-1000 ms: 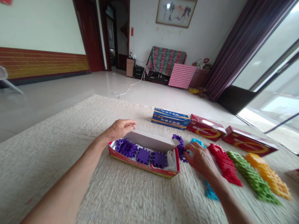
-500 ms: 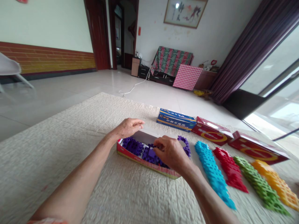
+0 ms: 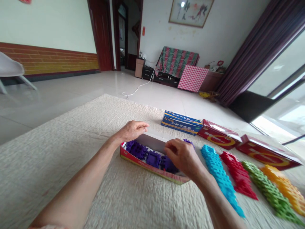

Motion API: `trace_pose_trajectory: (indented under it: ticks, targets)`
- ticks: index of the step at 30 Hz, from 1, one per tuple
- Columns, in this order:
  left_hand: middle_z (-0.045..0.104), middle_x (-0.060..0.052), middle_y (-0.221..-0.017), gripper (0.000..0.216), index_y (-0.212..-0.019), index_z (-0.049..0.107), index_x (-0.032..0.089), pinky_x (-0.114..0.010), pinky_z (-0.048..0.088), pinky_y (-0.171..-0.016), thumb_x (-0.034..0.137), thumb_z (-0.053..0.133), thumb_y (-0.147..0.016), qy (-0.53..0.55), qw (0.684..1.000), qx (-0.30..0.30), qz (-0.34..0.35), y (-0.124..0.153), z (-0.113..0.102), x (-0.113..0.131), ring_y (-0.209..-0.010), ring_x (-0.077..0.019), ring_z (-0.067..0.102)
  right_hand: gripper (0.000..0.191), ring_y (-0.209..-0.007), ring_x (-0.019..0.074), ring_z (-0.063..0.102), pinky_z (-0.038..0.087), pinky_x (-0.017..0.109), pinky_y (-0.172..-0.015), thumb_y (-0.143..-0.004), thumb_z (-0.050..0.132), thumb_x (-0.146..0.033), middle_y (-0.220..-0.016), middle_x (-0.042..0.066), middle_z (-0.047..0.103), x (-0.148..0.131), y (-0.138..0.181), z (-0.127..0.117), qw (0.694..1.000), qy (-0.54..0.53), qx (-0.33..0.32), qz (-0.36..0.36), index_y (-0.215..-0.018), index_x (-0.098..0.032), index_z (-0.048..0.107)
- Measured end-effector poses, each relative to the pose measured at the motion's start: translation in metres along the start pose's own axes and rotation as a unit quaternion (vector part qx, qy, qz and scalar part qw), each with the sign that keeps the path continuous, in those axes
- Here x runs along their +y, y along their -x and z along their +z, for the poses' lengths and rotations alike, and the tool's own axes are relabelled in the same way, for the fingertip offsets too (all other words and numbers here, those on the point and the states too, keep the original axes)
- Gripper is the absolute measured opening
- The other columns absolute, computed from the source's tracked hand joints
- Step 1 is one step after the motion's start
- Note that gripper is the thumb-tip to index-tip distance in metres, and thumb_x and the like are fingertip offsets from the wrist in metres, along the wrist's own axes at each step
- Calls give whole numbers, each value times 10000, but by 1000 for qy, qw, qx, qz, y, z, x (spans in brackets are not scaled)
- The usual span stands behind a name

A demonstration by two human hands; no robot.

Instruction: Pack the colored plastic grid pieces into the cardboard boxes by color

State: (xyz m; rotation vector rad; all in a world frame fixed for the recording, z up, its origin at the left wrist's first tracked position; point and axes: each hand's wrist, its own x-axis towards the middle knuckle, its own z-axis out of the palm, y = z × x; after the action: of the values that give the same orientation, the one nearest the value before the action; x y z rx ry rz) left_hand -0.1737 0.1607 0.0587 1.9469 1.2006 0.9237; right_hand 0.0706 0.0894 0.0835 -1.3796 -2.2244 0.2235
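A long, low red cardboard box (image 3: 152,171) lies on the mat before me, its top open. Purple interlocking plastic pieces (image 3: 153,158) sit in a row inside it. My left hand (image 3: 134,130) is over the box's back left corner, fingers stretched out, with a pale raised flap (image 3: 152,141) beside it; any contact is hidden. My right hand (image 3: 179,154) hovers above the box's right half, fingers curled, with no piece showing in it. Behind that hand another purple piece (image 3: 189,142) peeks out, mostly covered.
To the right lie strips of blue (image 3: 220,175), red (image 3: 238,175), green (image 3: 269,187) and yellow (image 3: 283,184) interlocking pieces. Behind them stand blue boxes (image 3: 182,123) and red boxes (image 3: 220,135). A cream quilted mat (image 3: 78,133) covers the floor here.
My right hand has lifted off the purple pieces and shifted slightly right, uncovering more of them while hiding most of the piece behind it. My left hand stays at the back left corner.
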Motion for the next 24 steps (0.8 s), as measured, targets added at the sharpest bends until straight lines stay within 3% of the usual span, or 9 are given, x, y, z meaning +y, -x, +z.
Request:
trace_pose_trajectory:
  ticks: [5,9,16,24]
  targets:
    - [731,-85,-1011,399,-1103,659,127,-343,501,-879,347,534,-796,-18,1000,1,-17,1,0,7,-933,-203,673,160,-616,135,575,416,251,-601,-793,546,-309,-691,7,640,73,27,-43,988,41,106,104,-748,-201,656]
    - [731,-75,-1021,391,-1107,655,143,-339,489,-907,339,534,-791,-12,1000,-8,-23,1,0,7,-973,-204,667,168,-659,152,587,423,263,-633,-774,527,-272,-713,11,640,115,42,-41,979,112,67,154,-775,-211,684]
    - [739,-46,-1010,360,-1087,667,183,-311,498,-894,334,540,-785,-19,1000,-3,-21,0,0,3,-970,-194,670,223,-827,184,599,425,285,-734,-756,562,-163,-915,65,636,114,44,-6,978,140,22,150,-930,-200,696]
    - [734,-62,-1011,362,-1077,672,166,-341,497,-903,334,542,-784,-26,999,-4,-20,0,0,5,-950,-199,669,215,-847,193,595,421,288,-740,-802,538,-176,-946,72,615,116,43,-3,973,168,12,158,-967,-187,674]
